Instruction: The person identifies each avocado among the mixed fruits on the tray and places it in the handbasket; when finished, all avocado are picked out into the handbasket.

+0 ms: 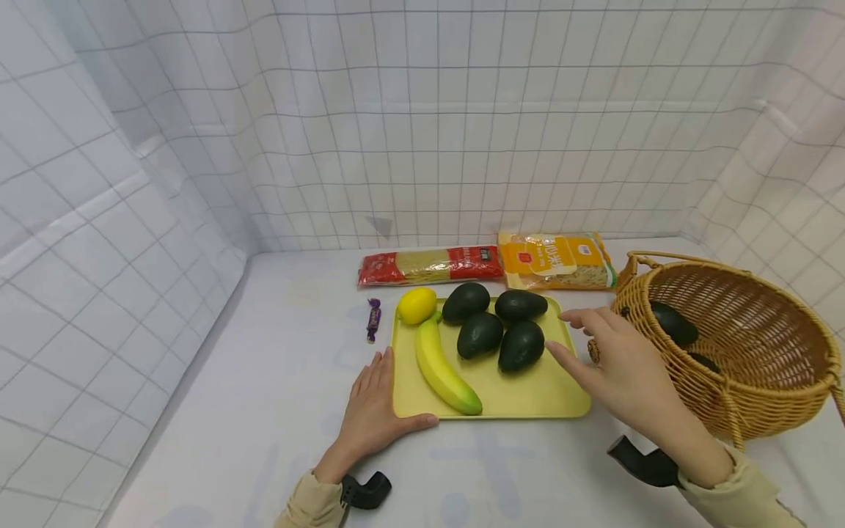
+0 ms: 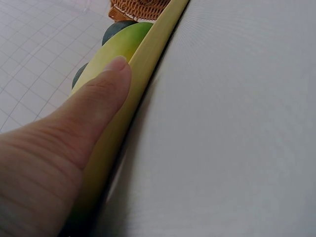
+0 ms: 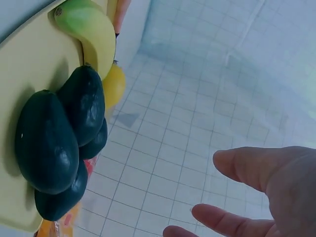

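A yellow tray (image 1: 554,389) holds several dark green avocados (image 1: 521,346), a banana (image 1: 442,374) and a lemon (image 1: 417,305). My left hand (image 1: 372,411) rests at the tray's near left corner, its fingers straight along the left side and the thumb on the front rim; the left wrist view shows that thumb (image 2: 106,86) against the rim beside the banana. Over the tray's right edge hovers my right hand (image 1: 617,359), thumb and fingers spread apart with nothing between them. In the right wrist view the avocados (image 3: 47,143) lie apart from its fingertips.
At the right stands a wicker basket (image 1: 772,403) with dark green avocados (image 1: 673,324) inside. Behind the tray lie a red noodle packet (image 1: 429,265) and an orange food packet (image 1: 557,262). A purple wrapped candy (image 1: 373,320) sits left of the tray. Gridded white sheets enclose the table.
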`<action>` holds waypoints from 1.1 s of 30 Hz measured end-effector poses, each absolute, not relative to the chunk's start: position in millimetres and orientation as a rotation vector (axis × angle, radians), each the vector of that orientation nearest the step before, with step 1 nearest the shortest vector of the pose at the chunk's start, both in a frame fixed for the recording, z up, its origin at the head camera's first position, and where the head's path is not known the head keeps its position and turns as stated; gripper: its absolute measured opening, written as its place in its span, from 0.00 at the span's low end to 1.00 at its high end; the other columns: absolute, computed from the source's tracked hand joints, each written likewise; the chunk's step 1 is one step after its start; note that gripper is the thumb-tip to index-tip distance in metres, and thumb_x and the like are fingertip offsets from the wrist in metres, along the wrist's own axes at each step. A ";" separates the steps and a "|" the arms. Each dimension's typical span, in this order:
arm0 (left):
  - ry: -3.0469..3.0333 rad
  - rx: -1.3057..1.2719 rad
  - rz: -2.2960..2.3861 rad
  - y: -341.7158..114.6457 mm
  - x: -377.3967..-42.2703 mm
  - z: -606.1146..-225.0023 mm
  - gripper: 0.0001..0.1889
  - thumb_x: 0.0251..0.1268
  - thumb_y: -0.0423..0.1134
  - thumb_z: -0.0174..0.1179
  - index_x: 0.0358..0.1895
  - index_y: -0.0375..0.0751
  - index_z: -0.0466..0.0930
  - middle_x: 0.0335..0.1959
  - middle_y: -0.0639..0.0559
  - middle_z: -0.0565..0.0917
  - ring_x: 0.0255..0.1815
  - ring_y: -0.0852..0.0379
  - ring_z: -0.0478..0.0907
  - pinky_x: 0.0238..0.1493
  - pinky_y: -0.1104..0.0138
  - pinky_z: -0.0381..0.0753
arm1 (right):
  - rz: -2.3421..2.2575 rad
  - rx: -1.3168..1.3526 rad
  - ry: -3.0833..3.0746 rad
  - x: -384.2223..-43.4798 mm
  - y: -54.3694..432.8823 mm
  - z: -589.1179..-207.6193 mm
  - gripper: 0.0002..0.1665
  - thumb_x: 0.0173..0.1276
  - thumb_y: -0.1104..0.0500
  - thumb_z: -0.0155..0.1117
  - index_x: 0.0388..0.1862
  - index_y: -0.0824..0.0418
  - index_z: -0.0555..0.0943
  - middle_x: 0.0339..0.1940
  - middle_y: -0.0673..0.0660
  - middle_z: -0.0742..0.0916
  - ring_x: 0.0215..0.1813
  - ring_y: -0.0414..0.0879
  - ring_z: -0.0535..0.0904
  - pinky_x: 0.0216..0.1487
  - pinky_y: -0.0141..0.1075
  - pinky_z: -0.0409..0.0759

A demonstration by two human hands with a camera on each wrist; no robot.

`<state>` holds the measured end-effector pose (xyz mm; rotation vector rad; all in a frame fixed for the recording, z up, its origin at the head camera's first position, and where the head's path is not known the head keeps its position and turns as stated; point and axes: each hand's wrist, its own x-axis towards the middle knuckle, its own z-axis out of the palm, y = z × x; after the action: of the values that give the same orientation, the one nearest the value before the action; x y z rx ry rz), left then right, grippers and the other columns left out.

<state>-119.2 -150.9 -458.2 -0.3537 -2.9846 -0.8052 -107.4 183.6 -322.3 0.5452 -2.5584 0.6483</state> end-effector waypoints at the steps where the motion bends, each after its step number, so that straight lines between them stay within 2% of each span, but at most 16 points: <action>1: -2.984 -0.351 -0.807 -150.8 -118.8 -457.9 0.70 0.38 0.78 0.59 0.75 0.32 0.38 0.75 0.40 0.48 0.75 0.47 0.40 0.71 0.53 0.41 | 0.652 0.540 -2.567 -107.0 180.6 -323.9 0.23 0.59 0.52 0.71 0.50 0.61 0.79 0.42 0.56 0.82 0.33 0.46 0.76 0.28 0.39 0.73; 9: -2.975 -0.343 -0.808 -150.5 -118.0 -456.9 0.69 0.38 0.77 0.61 0.75 0.32 0.39 0.75 0.40 0.49 0.75 0.47 0.41 0.70 0.52 0.41 | 0.773 0.432 -2.670 -114.8 165.2 -344.6 0.26 0.62 0.47 0.68 0.52 0.62 0.78 0.47 0.59 0.82 0.46 0.55 0.79 0.39 0.49 0.78; 16: -2.974 -0.350 -0.802 -150.2 -118.4 -457.6 0.69 0.38 0.77 0.61 0.75 0.32 0.38 0.75 0.40 0.49 0.75 0.47 0.41 0.71 0.53 0.41 | 0.888 0.329 -2.796 -129.9 157.0 -364.9 0.34 0.65 0.40 0.62 0.60 0.62 0.74 0.53 0.66 0.77 0.49 0.60 0.76 0.42 0.53 0.76; 26: -2.992 -0.334 -0.819 -149.0 -118.0 -457.1 0.70 0.38 0.78 0.60 0.75 0.34 0.37 0.75 0.40 0.48 0.75 0.48 0.40 0.71 0.54 0.40 | 0.940 0.223 -2.911 -149.5 157.8 -384.6 0.41 0.65 0.35 0.58 0.65 0.61 0.68 0.57 0.72 0.72 0.49 0.64 0.75 0.43 0.57 0.73; 33: -2.986 -0.341 -0.810 -149.2 -117.7 -457.1 0.69 0.38 0.78 0.60 0.75 0.33 0.38 0.75 0.39 0.48 0.75 0.48 0.40 0.71 0.53 0.40 | 0.927 0.156 -3.016 -158.4 157.4 -391.4 0.45 0.61 0.27 0.54 0.66 0.56 0.66 0.53 0.73 0.73 0.37 0.59 0.76 0.30 0.45 0.73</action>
<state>-117.7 -149.2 -457.1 -0.3411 -2.9857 -0.8098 -158.4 157.4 -391.4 0.1562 -3.0161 0.9269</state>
